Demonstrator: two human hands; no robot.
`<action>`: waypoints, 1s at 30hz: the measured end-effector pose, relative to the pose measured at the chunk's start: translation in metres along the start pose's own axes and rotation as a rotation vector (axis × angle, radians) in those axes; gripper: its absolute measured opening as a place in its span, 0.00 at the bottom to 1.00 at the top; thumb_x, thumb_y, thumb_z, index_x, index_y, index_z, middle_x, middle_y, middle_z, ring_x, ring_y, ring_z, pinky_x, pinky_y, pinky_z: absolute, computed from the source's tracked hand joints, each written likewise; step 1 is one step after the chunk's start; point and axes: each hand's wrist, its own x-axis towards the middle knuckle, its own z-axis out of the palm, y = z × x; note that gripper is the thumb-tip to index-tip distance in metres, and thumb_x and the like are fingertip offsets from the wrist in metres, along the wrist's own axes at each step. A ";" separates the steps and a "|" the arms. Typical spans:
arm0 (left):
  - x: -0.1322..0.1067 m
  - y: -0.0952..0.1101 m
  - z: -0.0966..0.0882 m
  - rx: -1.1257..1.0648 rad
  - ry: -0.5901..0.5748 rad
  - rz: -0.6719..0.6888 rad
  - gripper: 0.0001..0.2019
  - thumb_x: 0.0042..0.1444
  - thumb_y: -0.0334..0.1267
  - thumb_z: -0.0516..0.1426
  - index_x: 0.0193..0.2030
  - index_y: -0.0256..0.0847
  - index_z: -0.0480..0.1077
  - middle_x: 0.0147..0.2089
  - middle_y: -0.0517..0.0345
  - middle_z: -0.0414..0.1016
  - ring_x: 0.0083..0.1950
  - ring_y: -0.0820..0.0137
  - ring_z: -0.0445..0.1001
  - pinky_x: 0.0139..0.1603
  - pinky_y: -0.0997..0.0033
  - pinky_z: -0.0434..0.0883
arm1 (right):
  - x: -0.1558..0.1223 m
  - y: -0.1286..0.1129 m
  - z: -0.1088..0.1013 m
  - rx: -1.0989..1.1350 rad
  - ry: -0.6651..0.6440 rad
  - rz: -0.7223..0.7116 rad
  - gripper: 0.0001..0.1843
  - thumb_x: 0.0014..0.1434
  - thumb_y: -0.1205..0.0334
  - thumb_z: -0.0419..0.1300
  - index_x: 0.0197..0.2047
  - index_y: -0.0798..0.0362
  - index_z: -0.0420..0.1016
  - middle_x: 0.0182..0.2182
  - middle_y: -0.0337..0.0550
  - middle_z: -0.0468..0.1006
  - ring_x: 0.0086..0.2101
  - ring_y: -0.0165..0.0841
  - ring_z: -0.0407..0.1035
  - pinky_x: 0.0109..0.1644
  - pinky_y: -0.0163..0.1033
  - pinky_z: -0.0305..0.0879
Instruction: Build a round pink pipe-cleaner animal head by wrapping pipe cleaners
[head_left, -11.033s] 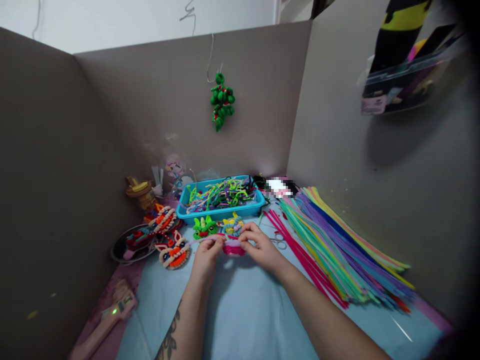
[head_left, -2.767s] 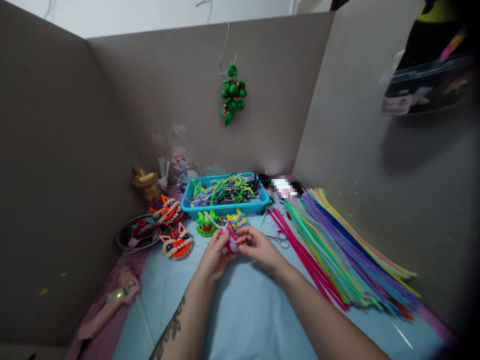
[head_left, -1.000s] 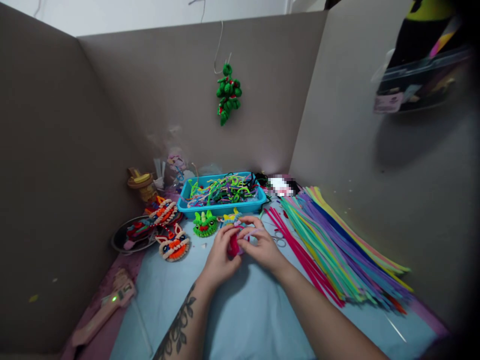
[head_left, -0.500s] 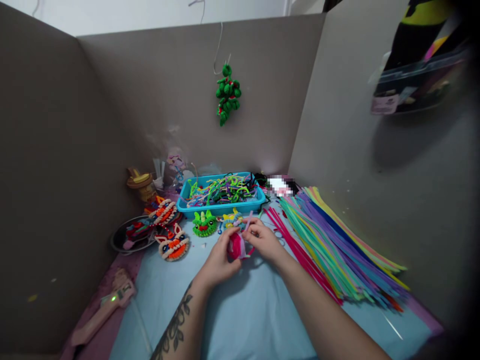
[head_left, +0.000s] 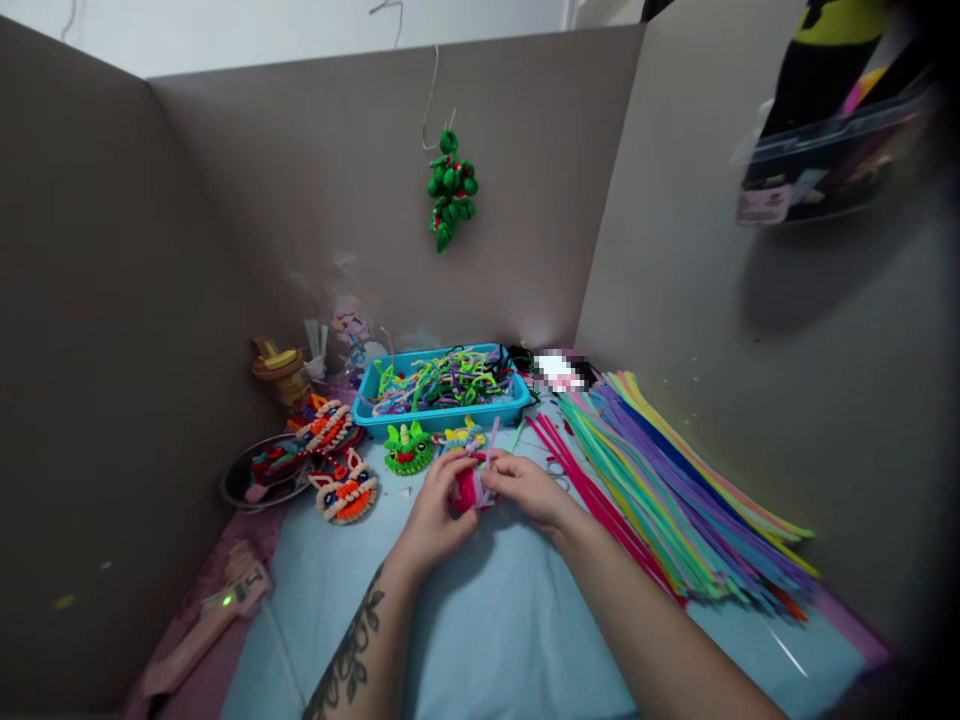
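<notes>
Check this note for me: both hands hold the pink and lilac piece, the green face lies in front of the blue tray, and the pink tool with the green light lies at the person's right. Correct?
Not quite: the pink tool lies at the person's left, as the head view shows. The rest of the note stands.

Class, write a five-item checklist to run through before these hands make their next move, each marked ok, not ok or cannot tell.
1. Left hand holding the pink piece: ok.
2. Right hand pinching the lilac strip: ok.
3. Scissors fully visible: not ok, partly hidden by the right hand.
4. Glue gun showing its green light: ok.
5. Glue gun hot: cannot tell.
</notes>
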 end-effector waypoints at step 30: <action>-0.004 -0.012 0.002 0.115 -0.035 -0.017 0.32 0.41 0.20 0.55 0.56 0.44 0.62 0.60 0.49 0.60 0.62 0.59 0.59 0.63 0.53 0.58 | 0.000 -0.003 0.003 0.088 0.157 -0.035 0.19 0.47 0.48 0.63 0.17 0.53 0.69 0.42 0.47 0.71 0.49 0.42 0.65 0.57 0.48 0.54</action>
